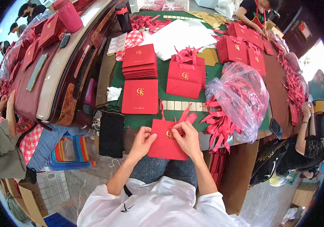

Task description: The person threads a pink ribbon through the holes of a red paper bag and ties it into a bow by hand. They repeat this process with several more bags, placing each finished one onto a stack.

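Note:
A red paper gift bag [162,149] with a gold logo lies flat at the table's near edge, above my lap. My left hand [142,140] pinches its left side between thumb and fingers. Over the bag's right half, my right hand [186,137] has its fingertips pressed together beside the logo; whether ribbon is also between them is hidden. Red ribbon [184,114] sticks up past the bag's top edge. Just beyond lies another flat red bag [140,99], with a stack of red bags [139,62] behind it. An opened bag with ribbon handles [184,77] stands to its right.
A clear plastic sack of red ribbons [241,98] bulges at the right. White sheets [179,38] lie farther back. A black bottle [123,19] stands at the back left, a crumpled tissue [113,93] nearer. Co-workers sit left, right and at the far right corner.

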### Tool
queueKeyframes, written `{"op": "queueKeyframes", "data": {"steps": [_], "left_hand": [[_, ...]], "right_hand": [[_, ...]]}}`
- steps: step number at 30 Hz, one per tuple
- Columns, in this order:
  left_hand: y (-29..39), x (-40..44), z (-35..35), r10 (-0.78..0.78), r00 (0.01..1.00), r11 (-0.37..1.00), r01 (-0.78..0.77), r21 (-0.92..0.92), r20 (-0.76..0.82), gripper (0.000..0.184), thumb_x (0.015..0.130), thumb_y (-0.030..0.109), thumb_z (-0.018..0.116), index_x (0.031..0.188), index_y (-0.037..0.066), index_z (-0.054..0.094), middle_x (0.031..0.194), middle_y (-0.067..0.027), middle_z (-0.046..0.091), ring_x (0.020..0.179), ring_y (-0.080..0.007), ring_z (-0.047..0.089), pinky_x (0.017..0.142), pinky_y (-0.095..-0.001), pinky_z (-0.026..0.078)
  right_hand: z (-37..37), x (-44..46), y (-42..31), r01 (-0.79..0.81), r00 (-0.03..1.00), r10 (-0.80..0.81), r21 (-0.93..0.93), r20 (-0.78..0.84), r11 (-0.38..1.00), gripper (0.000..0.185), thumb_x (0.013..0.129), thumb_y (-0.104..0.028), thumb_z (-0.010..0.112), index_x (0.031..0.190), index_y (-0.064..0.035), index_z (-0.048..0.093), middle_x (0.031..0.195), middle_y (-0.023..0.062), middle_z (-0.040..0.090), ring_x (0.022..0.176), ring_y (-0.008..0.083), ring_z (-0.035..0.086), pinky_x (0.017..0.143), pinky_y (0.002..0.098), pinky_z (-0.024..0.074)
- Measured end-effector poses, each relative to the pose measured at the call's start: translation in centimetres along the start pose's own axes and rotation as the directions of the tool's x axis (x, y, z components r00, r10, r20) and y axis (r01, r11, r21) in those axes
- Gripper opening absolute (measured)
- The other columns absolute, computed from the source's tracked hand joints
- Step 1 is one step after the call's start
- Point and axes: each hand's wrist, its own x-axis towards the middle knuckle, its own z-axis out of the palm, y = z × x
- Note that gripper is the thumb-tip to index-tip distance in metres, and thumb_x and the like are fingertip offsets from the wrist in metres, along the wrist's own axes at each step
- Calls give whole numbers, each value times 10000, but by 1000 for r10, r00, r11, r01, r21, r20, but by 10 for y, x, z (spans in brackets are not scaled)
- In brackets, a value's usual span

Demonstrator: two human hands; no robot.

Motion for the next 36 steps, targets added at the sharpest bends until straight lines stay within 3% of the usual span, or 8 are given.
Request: {"op": "queueKeyframes", "data": {"steps": [6, 9, 11, 13, 15, 18, 24, 36], "left_hand": [[3, 1, 13, -35, 998, 995, 39, -91, 42, 213, 966, 72, 619, 1137, 34, 498, 978, -56, 656, 854, -95, 625, 755, -233, 517], [-3, -1, 26, 42, 998, 997, -45, 58, 45, 254, 949, 111, 657, 1126, 23, 498, 936, -67, 667, 826, -92, 629, 715, -239, 522], [5, -7, 29, -5, 998, 937, -18, 350, 65, 330, 914, 170, 709, 1106, 4, 498, 848, -91, 664, 748, -128, 643, 677, -277, 529], [16, -8, 27, 52, 995, 865, -88, 495, 87, 419, 871, 228, 756, 1098, -6, 492, 754, -109, 637, 658, -212, 646, 674, -338, 537], [21, -6, 26, 151, 982, 685, -187, 704, 114, 459, 850, 253, 769, 1121, -4, 502, 868, -150, 630, 703, -305, 650, 696, -395, 542], [26, 8, 31, 417, 905, 569, -335, 751, 89, 479, 841, 224, 761, 1182, 0, 511, 1031, -177, 597, 857, -344, 636, 756, -429, 534], [29, 27, 36, 418, 879, 466, -426, 776, 232, 414, 797, 101, 748, 1164, 8, 580, 1078, -162, 559, 1042, -375, 563, 862, -449, 500], [35, 24, 44, 468, 850, 520, -485, 703, 240, 233, 830, 17, 671, 1047, 41, 589, 1010, -164, 539, 868, -388, 619, 715, -451, 528]], "right_hand": [[-16, 4, -5, -53, 998, 54, -9, 27, 999, 84, 859, -47, 706, 914, -2, 662, 849, 92, 619, 746, 183, 678, 657, 303, 541], [-20, 2, 7, -24, 996, 36, -151, 80, 988, 98, 851, -104, 704, 903, -43, 648, 861, 107, 624, 752, 263, 674, 673, 364, 535], [-15, 0, 11, -40, 996, 52, -153, 75, 987, 103, 845, -119, 701, 897, -50, 645, 870, 113, 633, 760, 293, 673, 682, 389, 535], [-11, -2, 12, -48, 997, 56, -131, 54, 990, 103, 849, -121, 699, 897, -45, 647, 854, 115, 632, 758, 293, 671, 687, 388, 533], [-7, -3, 11, -51, 998, 56, -119, 38, 992, 108, 849, -127, 700, 895, -44, 648, 851, 118, 633, 760, 295, 669, 688, 389, 531], [-4, -4, 16, -39, 999, 40, -133, 3, 990, 120, 845, -140, 705, 889, -44, 648, 844, 120, 635, 758, 298, 666, 686, 393, 527], [4, -6, 20, -33, 998, 25, -157, -54, 987, 138, 830, -157, 720, 871, -48, 646, 834, 113, 633, 743, 292, 661, 670, 397, 524], [12, -11, 10, -63, 992, 48, -118, -120, 991, 122, 795, -103, 720, 826, -20, 637, 770, 117, 662, 670, 254, 664, 642, 372, 529]]}}
